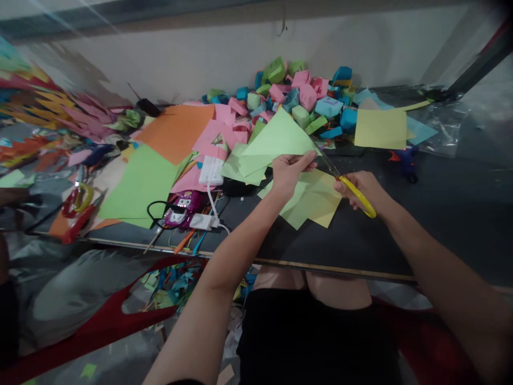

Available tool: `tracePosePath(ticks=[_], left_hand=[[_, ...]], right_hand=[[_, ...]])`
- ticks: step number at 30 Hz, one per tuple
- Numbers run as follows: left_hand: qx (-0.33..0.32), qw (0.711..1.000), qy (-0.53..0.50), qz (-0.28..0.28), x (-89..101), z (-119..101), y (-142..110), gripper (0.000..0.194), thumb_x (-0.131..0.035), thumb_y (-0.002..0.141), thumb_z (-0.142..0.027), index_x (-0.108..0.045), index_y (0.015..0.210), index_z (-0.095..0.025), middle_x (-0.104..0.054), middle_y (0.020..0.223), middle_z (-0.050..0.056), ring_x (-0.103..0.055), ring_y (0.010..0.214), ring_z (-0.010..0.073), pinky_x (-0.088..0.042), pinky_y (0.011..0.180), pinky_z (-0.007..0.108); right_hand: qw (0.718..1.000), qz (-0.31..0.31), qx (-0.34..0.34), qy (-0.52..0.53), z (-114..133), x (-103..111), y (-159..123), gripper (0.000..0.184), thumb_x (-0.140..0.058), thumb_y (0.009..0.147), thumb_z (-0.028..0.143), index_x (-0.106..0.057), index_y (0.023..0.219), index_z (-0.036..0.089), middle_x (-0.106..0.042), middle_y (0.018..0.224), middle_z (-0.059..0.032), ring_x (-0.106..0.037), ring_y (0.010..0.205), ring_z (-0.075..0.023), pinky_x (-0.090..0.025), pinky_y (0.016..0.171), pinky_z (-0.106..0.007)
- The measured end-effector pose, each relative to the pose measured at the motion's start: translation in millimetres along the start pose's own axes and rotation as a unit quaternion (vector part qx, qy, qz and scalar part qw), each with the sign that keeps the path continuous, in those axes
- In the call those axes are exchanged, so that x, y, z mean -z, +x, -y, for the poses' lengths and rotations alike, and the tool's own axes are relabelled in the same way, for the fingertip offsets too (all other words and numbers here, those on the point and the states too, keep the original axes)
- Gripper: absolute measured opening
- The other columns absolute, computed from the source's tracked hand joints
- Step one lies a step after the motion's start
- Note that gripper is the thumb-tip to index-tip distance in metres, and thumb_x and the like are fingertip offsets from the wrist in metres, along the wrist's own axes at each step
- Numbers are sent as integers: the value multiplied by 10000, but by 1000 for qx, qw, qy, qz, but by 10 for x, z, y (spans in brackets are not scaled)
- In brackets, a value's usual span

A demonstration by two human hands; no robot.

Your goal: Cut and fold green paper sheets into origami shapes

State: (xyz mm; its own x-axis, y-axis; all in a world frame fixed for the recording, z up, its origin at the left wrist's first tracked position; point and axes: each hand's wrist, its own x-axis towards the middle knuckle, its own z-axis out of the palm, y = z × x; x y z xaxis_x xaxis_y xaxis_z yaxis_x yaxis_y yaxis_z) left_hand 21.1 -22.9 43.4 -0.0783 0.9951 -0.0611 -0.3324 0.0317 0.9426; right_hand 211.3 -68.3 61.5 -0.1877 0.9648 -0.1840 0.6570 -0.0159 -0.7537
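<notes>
My left hand [289, 174] pinches the lower right part of a light green paper triangle [280, 136], which looks like a folded sheet and is held above the table. In my right hand [360, 190] is a pair of yellow-handled scissors [356, 197], with the fingers wrapped about the handles. The blades point up and left, reaching the right corner of the paper; whether they are parted I cannot tell. Below my hands lie pale green and yellow paper squares [318, 206]. More light green paper [244, 166] rests just left of my left hand.
Behind my hands is a heap of small folded paper pieces [304, 96]. Orange paper [176, 131], green sheets [138, 184], a purple device [186, 206] with cables and red-handled scissors [78, 219] lie left. Yellow paper [380, 128] and a dark blue object [407, 162] lie right. Another person sits at far left.
</notes>
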Motion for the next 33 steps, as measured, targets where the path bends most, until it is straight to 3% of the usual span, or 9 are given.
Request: tracePosePath(ticks=[5,10,15,18,25,33], left_hand=[[9,1000,-2,0,13,-19,7,257,-912,745,-326,-718,679,-172,-730,679,20,-737,685,131,-597,670,260],[16,999,-24,15,46,-81,45,361,-876,783,-450,-691,666,-163,-767,767,66,-745,668,139,-589,608,251],[13,999,-20,-28,90,-50,137,352,-879,772,-470,-730,726,-155,-724,681,44,-771,721,160,-606,636,246],[-15,999,4,-39,107,-13,136,358,-885,751,-497,-759,754,-162,-724,651,36,-772,719,165,-617,650,256],[-79,989,104,-73,119,-34,34,381,-850,781,-509,-746,596,-193,-732,603,43,-752,673,167,-599,661,267],[-108,986,113,-54,142,9,72,364,-825,814,-505,-768,618,-203,-743,616,40,-707,600,135,-601,683,275]], right_hand=[[1000,-11,12,-10,-6,15,-19,724,-599,703,930,-539,613,214,-495,424,15,-526,350,-130,-435,361,-243],[1000,-8,-6,-15,-101,27,31,702,-626,694,914,-558,641,218,-524,466,10,-540,367,-141,-473,366,-267],[1000,-6,-21,-5,-129,17,50,697,-635,682,914,-562,661,221,-541,493,0,-547,391,-143,-476,373,-271],[1000,-9,-16,-11,-113,8,48,704,-615,681,923,-558,629,223,-528,472,1,-542,378,-150,-456,369,-273],[999,-2,-45,5,45,9,0,731,-595,651,947,-568,601,218,-504,424,-13,-532,348,-161,-436,343,-277],[999,-6,-35,13,13,3,-11,746,-618,594,960,-560,628,217,-524,468,-17,-566,393,-173,-479,341,-286]])
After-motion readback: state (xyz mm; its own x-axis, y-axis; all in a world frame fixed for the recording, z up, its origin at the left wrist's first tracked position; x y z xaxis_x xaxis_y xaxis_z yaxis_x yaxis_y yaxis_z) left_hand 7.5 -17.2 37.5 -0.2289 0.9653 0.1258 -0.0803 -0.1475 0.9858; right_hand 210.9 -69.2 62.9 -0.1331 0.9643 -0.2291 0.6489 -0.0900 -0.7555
